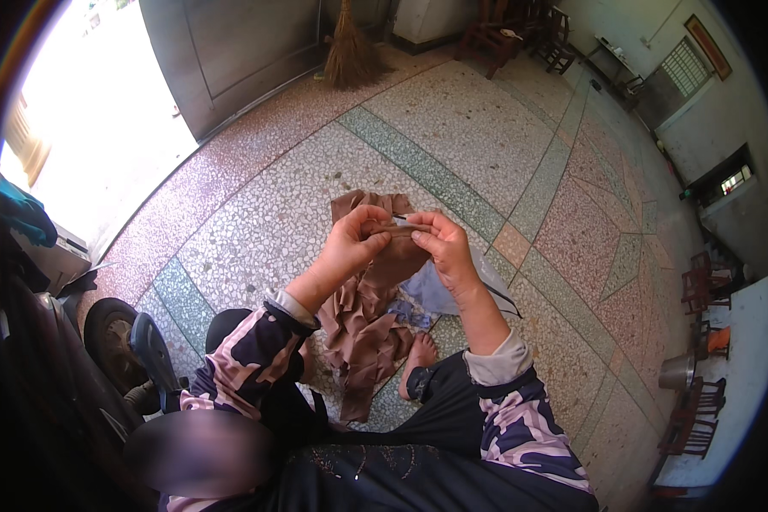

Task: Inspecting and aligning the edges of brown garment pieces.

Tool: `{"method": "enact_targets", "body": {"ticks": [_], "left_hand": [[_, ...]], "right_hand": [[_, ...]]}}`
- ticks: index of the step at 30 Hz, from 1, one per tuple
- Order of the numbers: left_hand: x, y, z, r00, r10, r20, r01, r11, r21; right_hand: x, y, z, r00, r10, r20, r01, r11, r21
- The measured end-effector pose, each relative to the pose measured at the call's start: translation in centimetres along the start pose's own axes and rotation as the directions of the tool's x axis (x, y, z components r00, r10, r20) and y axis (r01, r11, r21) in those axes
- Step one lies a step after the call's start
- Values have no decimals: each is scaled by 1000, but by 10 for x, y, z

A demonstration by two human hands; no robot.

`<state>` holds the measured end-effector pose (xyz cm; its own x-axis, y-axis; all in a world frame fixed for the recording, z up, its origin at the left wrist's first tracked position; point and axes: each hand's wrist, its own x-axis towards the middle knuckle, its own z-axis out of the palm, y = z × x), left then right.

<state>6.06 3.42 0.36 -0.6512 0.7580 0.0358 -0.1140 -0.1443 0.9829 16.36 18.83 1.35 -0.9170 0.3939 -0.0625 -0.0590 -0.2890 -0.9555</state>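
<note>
Both hands are raised in front of me, pinching the edge of a brown cloth (394, 260) between thumbs and fingers. My left hand (355, 237) is closed on the edge at its left end. A short way to the right, my right hand (445, 247) pinches the same edge, which is stretched between the two. Something small and dark shows by the right fingertips; I cannot make out what it is. Below the held part, more brown fabric (358, 333) lies crumpled on the floor between my feet. Beside it on the right is a pale blue-grey sheet (452, 290), partly behind my right wrist.
A straw broom (350, 55) leans by the dark door (247, 51) at the far side, next to a bright doorway. At left stands a vehicle with a black wheel (115, 341). Wooden chairs (698, 414) and a metal bucket (677, 373) line the right wall.
</note>
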Motion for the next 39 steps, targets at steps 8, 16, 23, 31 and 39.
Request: {"method": "enact_targets", "body": {"ticks": [8,16,23,31,39], "left_hand": [[0,4,2,1000,-12,-24,14,995,94],[-2,8,3,1000,-5,-30,7,998,54],[-2,6,2,1000,-10,13,10,1000,6],[1,-2,1,983,-169,72,164,984,65],[0,6,3,995,-57,78,43,986,160]], "right_hand": [[2,3,-5,996,83,-14,-79,981,177],[0,3,-7,994,112,-13,-108,975,194],[-1,2,-3,1000,-14,-5,13,987,-161],[0,5,-5,999,-52,8,53,993,-105],[-1,5,-5,996,81,35,-84,992,90]]}}
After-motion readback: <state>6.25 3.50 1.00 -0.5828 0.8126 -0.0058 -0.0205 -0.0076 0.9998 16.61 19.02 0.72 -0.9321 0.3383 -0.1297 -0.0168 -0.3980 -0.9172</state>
